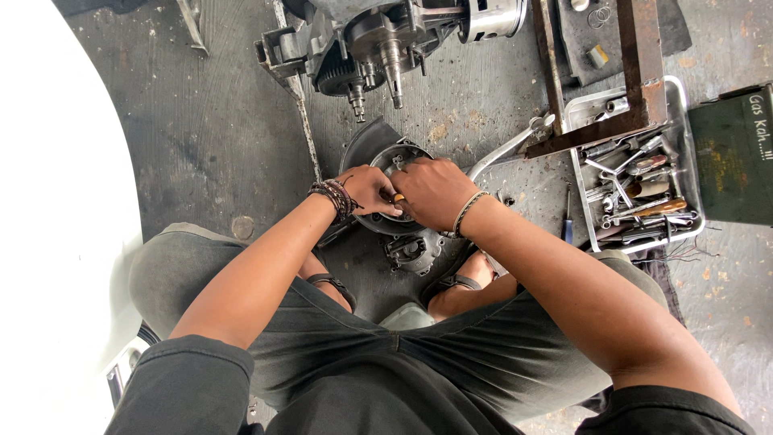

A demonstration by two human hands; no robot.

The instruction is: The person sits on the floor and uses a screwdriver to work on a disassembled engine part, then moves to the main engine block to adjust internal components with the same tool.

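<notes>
Engine cover [386, 173], a round grey metal housing, lies on the concrete floor [209, 137] between our feet, and we take it as our landmark. To its far left a white curved body panel [56, 201] fills the edge of the view. Just left of the cover, our left hand [366, 189], with dark braided bands at the wrist, rests curled on the cover's rim, fingers closed around a small orange-tipped tool [398, 197]. Touching it from the right, our right hand [435, 192] presses down over the same spot, fingers folded; we cannot tell what lies under its palm. Beyond the cover, an engine block [378, 48] with bare shafts and gears lies on the floor. Well to the right of the cover, a metal tray [680, 161] holds wrenches and screwdrivers, with a green box [737, 153] beside it.

We judge the step to be working a part inside the cover with both hands. The next move likely calls for steady downward pressure and a firm hold on the rim so the cover cannot turn.
</notes>
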